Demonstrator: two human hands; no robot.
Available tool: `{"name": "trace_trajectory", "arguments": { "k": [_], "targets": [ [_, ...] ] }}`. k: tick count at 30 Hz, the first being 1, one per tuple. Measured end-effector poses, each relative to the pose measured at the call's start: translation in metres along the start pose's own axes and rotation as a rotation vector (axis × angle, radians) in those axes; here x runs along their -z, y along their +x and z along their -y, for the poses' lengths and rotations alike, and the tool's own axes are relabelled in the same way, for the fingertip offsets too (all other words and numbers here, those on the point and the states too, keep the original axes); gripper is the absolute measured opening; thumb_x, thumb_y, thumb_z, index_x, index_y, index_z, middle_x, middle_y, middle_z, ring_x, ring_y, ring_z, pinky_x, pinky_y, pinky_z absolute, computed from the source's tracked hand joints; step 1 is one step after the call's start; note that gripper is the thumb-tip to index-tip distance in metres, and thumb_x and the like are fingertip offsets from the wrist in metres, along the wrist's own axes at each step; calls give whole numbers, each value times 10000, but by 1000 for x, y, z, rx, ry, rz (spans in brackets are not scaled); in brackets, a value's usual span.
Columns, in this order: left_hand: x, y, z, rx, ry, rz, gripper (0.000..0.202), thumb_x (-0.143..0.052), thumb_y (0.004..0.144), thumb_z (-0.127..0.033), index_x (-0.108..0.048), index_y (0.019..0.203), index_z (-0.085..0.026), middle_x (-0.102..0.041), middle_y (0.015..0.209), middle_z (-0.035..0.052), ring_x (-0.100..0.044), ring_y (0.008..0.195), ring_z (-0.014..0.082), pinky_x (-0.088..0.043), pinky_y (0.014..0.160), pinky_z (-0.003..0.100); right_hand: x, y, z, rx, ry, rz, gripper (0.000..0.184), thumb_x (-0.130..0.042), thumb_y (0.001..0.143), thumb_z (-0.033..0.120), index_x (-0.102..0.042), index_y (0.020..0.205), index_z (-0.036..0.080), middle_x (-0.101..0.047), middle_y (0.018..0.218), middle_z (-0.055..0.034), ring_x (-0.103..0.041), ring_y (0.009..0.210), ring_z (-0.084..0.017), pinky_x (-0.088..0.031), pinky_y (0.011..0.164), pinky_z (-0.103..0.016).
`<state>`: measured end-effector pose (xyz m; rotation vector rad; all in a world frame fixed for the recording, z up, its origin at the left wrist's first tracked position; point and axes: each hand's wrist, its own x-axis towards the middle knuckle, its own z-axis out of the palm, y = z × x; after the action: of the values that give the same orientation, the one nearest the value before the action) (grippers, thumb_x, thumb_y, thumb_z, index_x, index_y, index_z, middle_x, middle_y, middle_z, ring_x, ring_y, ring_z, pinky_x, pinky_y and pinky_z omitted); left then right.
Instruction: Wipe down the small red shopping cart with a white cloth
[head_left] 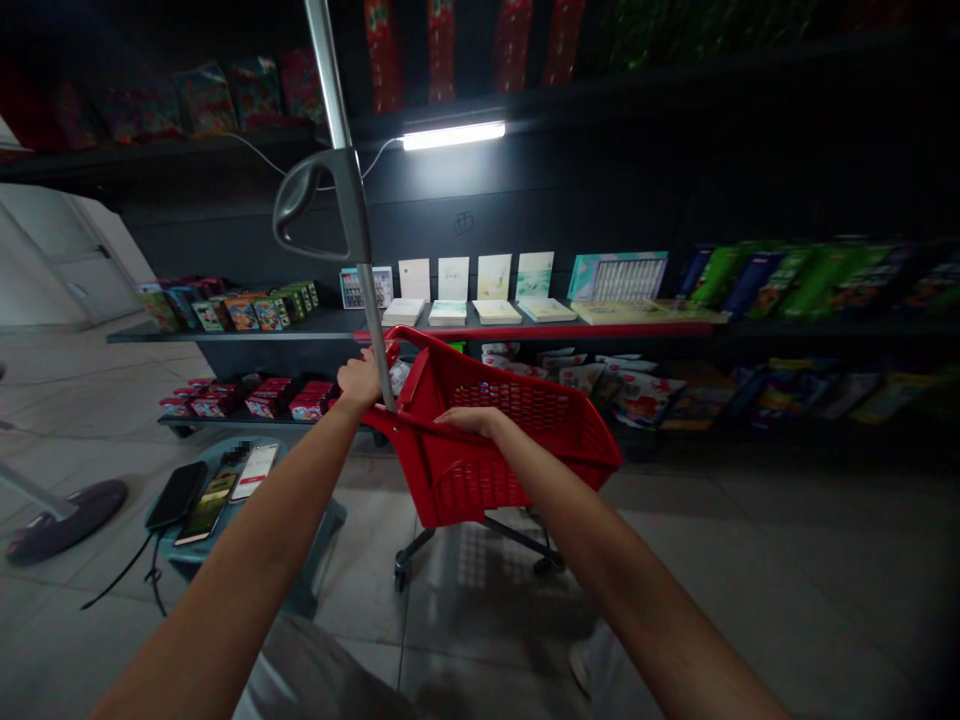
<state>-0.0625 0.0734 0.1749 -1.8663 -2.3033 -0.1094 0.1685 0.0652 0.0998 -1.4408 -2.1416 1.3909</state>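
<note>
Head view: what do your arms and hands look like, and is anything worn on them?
Both forearms, the left forearm and the right forearm, are bare, with no sleeves reaching them. The left hand and right hand are also bare: no gloves, watch, bracelet or cables show.

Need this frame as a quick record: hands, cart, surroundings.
left hand: grips the rim of the red shopping cart, beside its grey pole
right hand: lies on the cart's near rim
shelving: dark shelves holding boxed goods, cards, packets
nearby: three phones on a low round stand
</note>
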Motion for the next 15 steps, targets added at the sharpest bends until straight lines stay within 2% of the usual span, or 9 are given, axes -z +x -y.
{"name": "trace_trajectory", "arguments": {
  "k": [3,6,9,12,14,15],
  "targets": [
    [-1,2,0,-7,-7,0,634,-469,961,-608,-671,1248,-79,-703,1191,273,-650,1198,371,-530,961,404,-5,8,14,171,-17,-101,395,-648,989,447,-651,1249,149,-660,1243,-65,-667,1078,-250,-585,921,-428],
    [-2,4,1,0,-17,2,624,-491,951,-618,-684,1197,-77,-699,1209,277,-642,1215,381,-524,982,419,-9,5,11,291,-42,-193,396,-643,991,452,-658,1251,154,-665,1259,-72,-660,1108,-257,-567,959,-445],
    [-2,4,1,3,-28,1,629,-504,944,-631,-683,1180,-76,-696,1220,279,-644,1217,390,-519,997,439,-13,-6,-11,402,-85,-282,328,-566,1029,441,-708,1199,199,-721,1192,-52,-662,1123,-231,-510,1030,-392],
    [1,5,2,1,-46,-16,660,-554,918,-647,-655,1230,-74,-694,1208,272,-651,1203,396,-521,994,448,-14,-18,-43,589,-235,-453,320,-477,1061,378,-726,1192,226,-736,1203,-68,-667,1129,-199,-466,1051,-328],
    [5,6,3,10,-97,-65,633,-617,889,-633,-652,1229,-100,-679,1216,247,-664,1171,389,-531,969,443,-13,-25,-60,654,-343,-556,336,-429,1071,333,-728,1177,223,-734,1212,-81,-670,1127,-189,-460,1040,-312],
    [8,5,4,20,-165,-119,580,-646,880,-606,-659,1200,-122,-673,1207,224,-671,1142,375,-536,950,438,-12,-27,-66,641,-374,-585,340,-414,1073,314,-730,1160,224,-738,1194,-80,-672,1122,-186,-459,1031,-303]
  ]
}}
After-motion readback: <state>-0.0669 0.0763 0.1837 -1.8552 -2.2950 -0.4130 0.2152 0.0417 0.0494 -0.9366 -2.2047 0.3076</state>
